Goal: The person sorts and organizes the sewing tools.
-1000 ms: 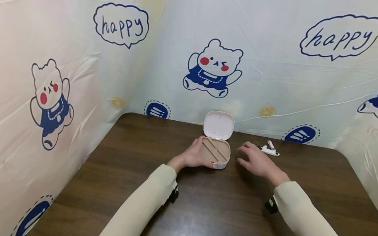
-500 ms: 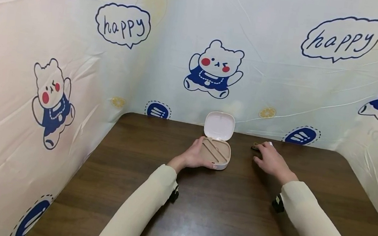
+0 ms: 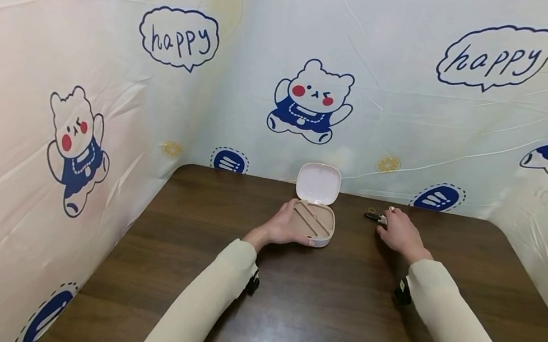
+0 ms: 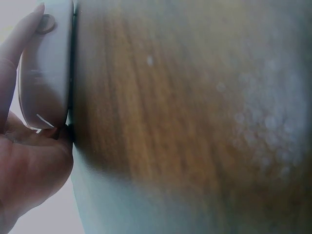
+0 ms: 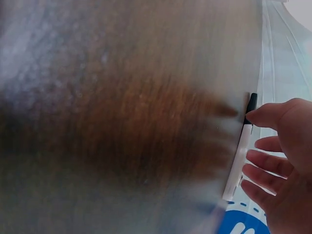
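My left hand (image 3: 284, 226) grips the near-left side of a small white box (image 3: 322, 243) with a beige grooved tray inside. Its lid (image 3: 319, 183) stands raised at the back. In the left wrist view, a finger lies by a round button (image 4: 46, 23) on the box's wall. My right hand (image 3: 402, 233) is over a slim white tool with a black end (image 3: 374, 218), at the back right. In the right wrist view, the thumb presses the tool (image 5: 239, 161) where black meets white, with the fingers curled alongside. A small white piece (image 3: 391, 208) shows past the fingertips.
A dark wooden table (image 3: 299, 309) lies under everything. Printed cloth (image 3: 242, 94) hangs close behind its back edge and along both sides. A thin yellowish loop (image 3: 371, 210) lies beside the tool's black end.
My right hand has moved right, away from beside the box and onto the white tool. More of the tool's left end shows than half a second ago. The left hand stays on the box.
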Available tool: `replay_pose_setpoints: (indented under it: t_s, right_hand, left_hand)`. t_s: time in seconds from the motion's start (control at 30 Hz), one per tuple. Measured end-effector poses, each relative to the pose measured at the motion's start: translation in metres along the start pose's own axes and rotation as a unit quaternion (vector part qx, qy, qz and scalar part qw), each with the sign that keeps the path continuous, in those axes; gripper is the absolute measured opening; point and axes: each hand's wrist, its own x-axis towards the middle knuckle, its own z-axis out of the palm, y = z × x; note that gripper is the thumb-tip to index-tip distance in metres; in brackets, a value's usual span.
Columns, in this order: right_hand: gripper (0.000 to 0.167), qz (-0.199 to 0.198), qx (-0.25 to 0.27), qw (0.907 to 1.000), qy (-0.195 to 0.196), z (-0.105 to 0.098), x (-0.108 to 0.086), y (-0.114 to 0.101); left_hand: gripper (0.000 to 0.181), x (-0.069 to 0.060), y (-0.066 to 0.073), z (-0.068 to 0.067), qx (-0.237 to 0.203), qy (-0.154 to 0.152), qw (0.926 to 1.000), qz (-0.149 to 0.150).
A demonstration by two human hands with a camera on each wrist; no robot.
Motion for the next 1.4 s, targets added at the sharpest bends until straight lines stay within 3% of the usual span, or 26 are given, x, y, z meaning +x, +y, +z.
replay_pose_setpoints:
  t_s: [0.23,0.43,0.73,0.87,1.13,1.4]
  right_hand:
    - [0.034,-0.013,0.009,0.9995,0.026,0.001,0.003,0.002]
    - [0.017,-0.014,0.046,0.9988,0.014,0.006,0.008,0.006]
    - [0.013,-0.025,0.109,0.9934,0.025,0.011,0.009,0.004]
    - [0.014,-0.038,0.138,0.9896,0.009,0.012,0.008,0.001]
    - [0.019,-0.062,0.215,0.9746,-0.015,0.013,0.0,-0.019]
    - [0.016,-0.085,0.24,0.9671,-0.002,0.003,-0.003,-0.047]
  left_hand:
    - [0.118,0.0,0.001,-0.001,-0.002,0.003,0.9999,0.014]
    - [0.119,0.0,-0.001,0.0,-0.001,0.001,1.0,0.007]
    - [0.119,-0.001,0.001,0.0,-0.007,-0.003,1.0,0.006]
    - [0.119,-0.001,0.001,0.0,-0.006,-0.001,0.9999,0.012]
    - [0.119,-0.002,0.001,0.0,-0.003,-0.005,1.0,0.0]
    - [0.119,-0.001,0.001,0.0,-0.004,0.001,0.9999,0.013]
